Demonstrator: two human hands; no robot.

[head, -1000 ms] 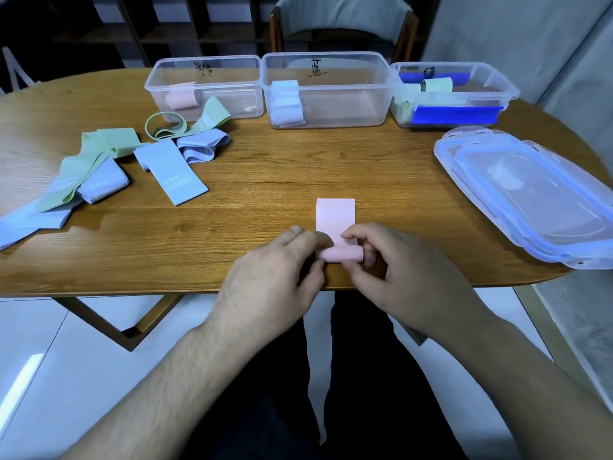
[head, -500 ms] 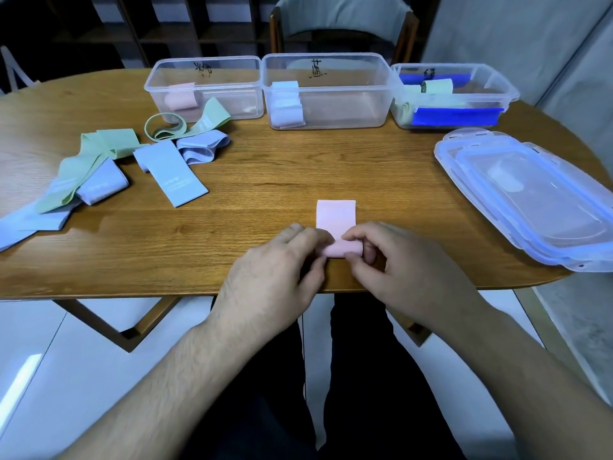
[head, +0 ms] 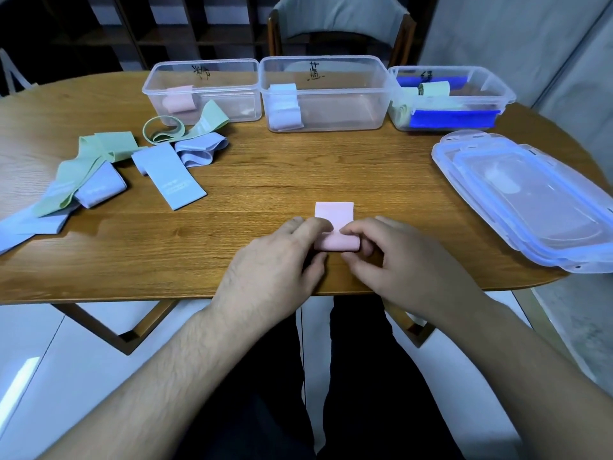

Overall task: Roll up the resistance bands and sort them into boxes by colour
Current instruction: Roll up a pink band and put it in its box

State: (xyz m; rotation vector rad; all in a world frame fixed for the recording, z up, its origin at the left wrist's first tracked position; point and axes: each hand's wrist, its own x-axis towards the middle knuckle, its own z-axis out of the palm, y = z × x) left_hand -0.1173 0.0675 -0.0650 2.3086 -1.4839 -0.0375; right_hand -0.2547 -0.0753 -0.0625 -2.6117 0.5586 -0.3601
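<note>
A pink band (head: 334, 227) lies near the table's front edge, its near end wound into a roll. My left hand (head: 278, 263) pinches the roll's left end and my right hand (head: 398, 260) pinches its right end. A short flat tail of the band reaches away from me. Three clear boxes stand at the back: the left box (head: 232, 66) holds a pink roll (head: 179, 100), the middle box (head: 365, 94) holds light blue rolls (head: 284, 106), the right box (head: 497, 91) holds green rolls (head: 434, 89) and a dark blue band. Loose green bands (head: 83, 164) and light blue bands (head: 172, 184) lie at the left.
Stacked clear lids (head: 530, 200) with blue seals lie at the right and overhang the table edge. A wooden chair (head: 341, 24) stands behind the boxes. The wooden table (head: 298, 167) is bare between the boxes and my hands.
The roll has moved a little away from me over the flat tail, which is now shorter. Both hands have followed it.
</note>
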